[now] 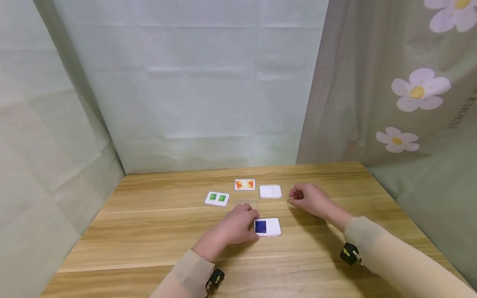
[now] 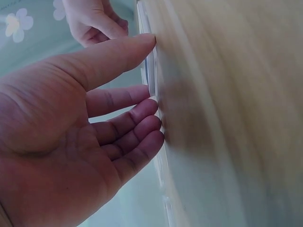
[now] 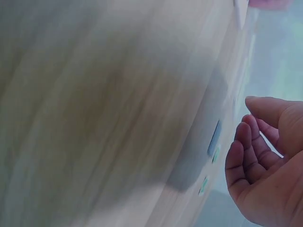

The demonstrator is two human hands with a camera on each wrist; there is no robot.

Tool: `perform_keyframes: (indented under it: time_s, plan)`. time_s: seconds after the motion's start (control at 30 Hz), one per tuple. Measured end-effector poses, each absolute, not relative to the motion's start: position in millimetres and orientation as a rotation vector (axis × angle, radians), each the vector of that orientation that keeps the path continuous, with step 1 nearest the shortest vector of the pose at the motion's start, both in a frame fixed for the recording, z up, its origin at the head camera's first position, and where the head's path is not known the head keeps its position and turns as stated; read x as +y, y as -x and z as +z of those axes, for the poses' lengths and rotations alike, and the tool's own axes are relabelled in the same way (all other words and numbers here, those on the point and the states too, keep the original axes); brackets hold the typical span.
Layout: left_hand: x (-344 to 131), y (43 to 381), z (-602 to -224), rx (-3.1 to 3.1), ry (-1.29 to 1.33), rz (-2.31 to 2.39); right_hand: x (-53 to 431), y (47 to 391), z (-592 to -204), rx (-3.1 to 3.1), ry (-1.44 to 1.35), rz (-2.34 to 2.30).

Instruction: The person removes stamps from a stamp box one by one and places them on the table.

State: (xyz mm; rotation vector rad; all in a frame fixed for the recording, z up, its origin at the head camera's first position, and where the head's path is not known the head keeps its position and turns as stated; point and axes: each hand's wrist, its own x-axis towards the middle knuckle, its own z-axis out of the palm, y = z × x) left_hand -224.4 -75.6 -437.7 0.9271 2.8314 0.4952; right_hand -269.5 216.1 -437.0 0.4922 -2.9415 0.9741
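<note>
My left hand (image 1: 238, 225) holds a white card (image 1: 273, 227) with a dark blue square by its left end, thumb at the near edge and index finger at the far one. In the left wrist view the card (image 2: 150, 71) looks thick, like a stack or case, and lies on the table. My right hand (image 1: 311, 200) hovers farther back on the right, fingers loosely curled, nothing visible between them. Below it in the right wrist view lie a small blue piece (image 3: 214, 137) and small green pieces (image 3: 203, 185); the hand mostly covers them in the head view.
On the wooden table (image 1: 149, 231) lie a card with two green squares (image 1: 217, 199), a card with orange pictures (image 1: 244, 184) and a white card with a dividing line (image 1: 270, 191). A clear flat rectangle (image 1: 242, 202) lies beyond my left hand. Curtains (image 1: 205, 91) hang behind.
</note>
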Motion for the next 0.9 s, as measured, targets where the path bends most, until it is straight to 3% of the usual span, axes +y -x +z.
perform_keyframes:
  time_s: [0.9]
  plan:
    - [-79.5,224.8,-434.2,2.831,-0.942,0.486,151.9,237.4,-439.1,-3.025,-0.752,1.090]
